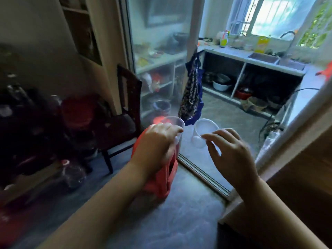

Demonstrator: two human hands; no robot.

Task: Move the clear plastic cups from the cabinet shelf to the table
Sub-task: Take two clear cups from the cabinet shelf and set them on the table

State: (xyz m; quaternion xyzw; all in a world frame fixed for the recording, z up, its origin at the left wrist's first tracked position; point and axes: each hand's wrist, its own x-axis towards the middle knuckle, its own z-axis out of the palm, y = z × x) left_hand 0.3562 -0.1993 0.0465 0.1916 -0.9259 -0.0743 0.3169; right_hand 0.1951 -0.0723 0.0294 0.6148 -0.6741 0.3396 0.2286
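Note:
Each of my hands carries one clear plastic cup in mid-air over the floor. My left hand (158, 141) grips the rim of one clear cup (175, 123) from above, fingers curled over its edge. My right hand (231, 155) pinches the rim of a second clear cup (201, 133) between thumb and fingertips; that cup tilts with its mouth toward me. The two cups are a short gap apart. The frame is blurred by motion. No cabinet shelf or table top is plainly visible near the cups.
A red plastic stool (161, 177) stands on the floor under my left forearm. A dark wooden chair (125, 108) is to the left, a sliding glass door (158, 51) and its floor track (203, 175) ahead, a wooden edge (280, 187) at right.

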